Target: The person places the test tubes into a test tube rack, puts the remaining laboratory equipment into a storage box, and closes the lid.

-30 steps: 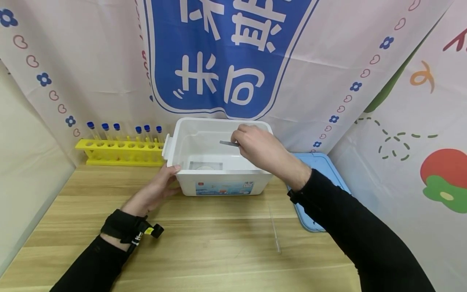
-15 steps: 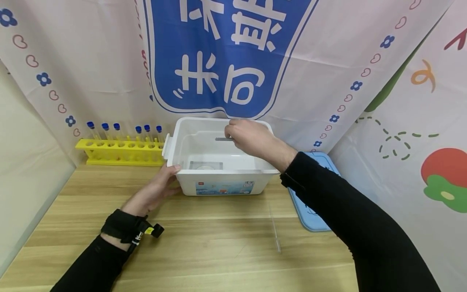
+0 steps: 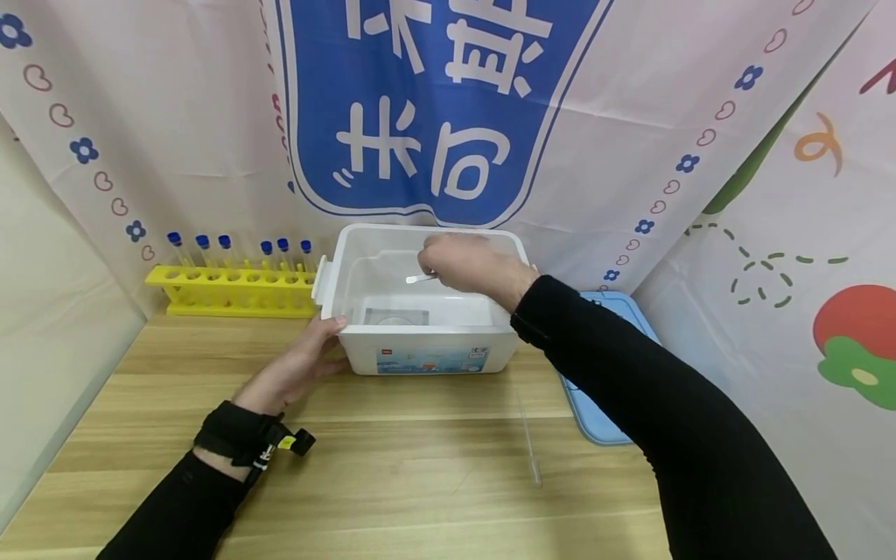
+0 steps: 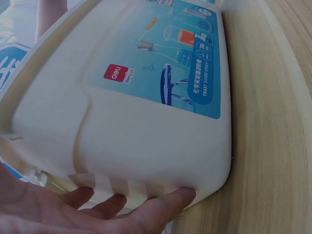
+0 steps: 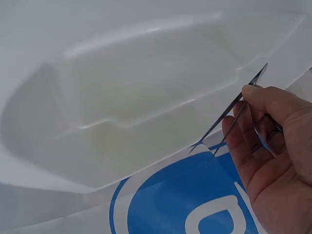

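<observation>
A white plastic storage box (image 3: 360, 342) with a blue picture label stands against the back cloth. My left hand (image 3: 311, 358) steadies its front left corner, thumb on the rim and fingertips against the outer wall, as the left wrist view shows. Over the box's inside, my right hand (image 3: 465, 264) pinches metal tweezers (image 5: 225, 115) between thumb and fingers. The tweezers' two tips stand apart with nothing between them. In the head view their pale end (image 3: 420, 278) points left. Down on the box floor shows a grey rectangle (image 3: 374, 317) with a pale round shape on it.
Left of the box stands a yellow rack (image 3: 210, 311) with several blue-capped tubes (image 3: 225, 243). A blue lid (image 3: 605, 424) lies at the right, partly under the right sleeve. A thin clear dropper (image 3: 532, 455) lies on the wooden table (image 3: 392, 482) in front.
My right hand has moved left over the box with the tweezers, whose visible end now looks brighter and tilts slightly down. The left hand stays at the corner.
</observation>
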`<state>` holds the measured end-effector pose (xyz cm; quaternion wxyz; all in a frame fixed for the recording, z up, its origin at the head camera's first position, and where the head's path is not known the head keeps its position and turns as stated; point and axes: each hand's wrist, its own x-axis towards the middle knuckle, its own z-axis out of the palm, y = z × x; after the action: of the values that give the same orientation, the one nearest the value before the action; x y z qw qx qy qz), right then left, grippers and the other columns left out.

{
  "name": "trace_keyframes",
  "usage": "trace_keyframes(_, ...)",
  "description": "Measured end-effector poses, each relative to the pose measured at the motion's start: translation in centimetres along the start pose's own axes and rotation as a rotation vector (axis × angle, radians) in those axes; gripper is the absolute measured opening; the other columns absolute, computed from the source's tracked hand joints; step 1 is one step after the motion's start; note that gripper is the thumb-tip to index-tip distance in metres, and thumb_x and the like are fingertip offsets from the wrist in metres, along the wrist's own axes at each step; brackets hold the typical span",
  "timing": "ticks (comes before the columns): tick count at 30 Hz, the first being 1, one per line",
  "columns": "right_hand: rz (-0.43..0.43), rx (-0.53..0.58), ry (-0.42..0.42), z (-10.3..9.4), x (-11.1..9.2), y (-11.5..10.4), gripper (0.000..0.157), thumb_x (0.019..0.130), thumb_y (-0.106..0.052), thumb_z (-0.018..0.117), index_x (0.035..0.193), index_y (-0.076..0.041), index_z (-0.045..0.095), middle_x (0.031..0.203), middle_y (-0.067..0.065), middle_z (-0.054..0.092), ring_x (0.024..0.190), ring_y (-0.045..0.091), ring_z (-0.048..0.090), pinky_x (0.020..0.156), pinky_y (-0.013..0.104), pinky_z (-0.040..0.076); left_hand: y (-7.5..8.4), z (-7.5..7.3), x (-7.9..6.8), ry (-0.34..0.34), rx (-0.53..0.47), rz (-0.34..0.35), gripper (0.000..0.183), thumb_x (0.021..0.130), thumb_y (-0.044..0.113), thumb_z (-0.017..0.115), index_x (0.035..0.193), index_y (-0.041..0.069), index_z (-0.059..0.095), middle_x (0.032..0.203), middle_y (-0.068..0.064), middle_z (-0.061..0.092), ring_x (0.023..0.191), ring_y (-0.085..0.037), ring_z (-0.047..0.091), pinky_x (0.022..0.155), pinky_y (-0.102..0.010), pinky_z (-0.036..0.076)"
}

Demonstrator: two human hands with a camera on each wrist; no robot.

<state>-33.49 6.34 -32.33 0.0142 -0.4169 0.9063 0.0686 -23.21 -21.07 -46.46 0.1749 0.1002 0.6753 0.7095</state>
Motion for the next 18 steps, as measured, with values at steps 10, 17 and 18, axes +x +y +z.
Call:
trace_keyframes(10,-0.056,-0.053,-0.114,0.6,1.2,-0.3,0.022,0.096,0.001,0.062,0.101,-0.014,0.077,0.101,0.000,0.067,0.087,0.016,0.060,0.075,0.028,0.055,0.1,0.1,0.0,-0.004,-0.004,0.016,0.083,0.102,0.047,0.043,0.166,0.025,-0.006,0.169,-0.018,0.005,0.155,-0.045,0.004,0.112,-0.077,0.022)
trace_keyframes(17,-0.068,-0.028,-0.128,0.5,2.1,0.3,0.021,0.093,0.002,0.065,0.097,-0.015,0.076,0.099,-0.001,0.069,0.087,0.016,0.059,0.077,0.027,0.053,0.1,0.1,0.0,0.007,0.001,0.012,0.083,0.102,0.045,0.042,0.166,0.021,-0.005,0.169,-0.020,0.005,0.155,-0.046,0.005,0.112,-0.076,0.023)
trace_keyframes(18,-0.070,-0.021,-0.129,0.5,2.3,0.5,0.021,0.093,0.002,0.065,0.096,-0.015,0.076,0.099,-0.001,0.068,0.087,0.016,0.059,0.077,0.027,0.053,0.0,0.1,0.0,0.008,0.001,0.012,0.083,0.102,0.045,0.042,0.166,0.022,-0.005,0.169,-0.020,0.005,0.155,-0.046,0.005,0.112,-0.076,0.023)
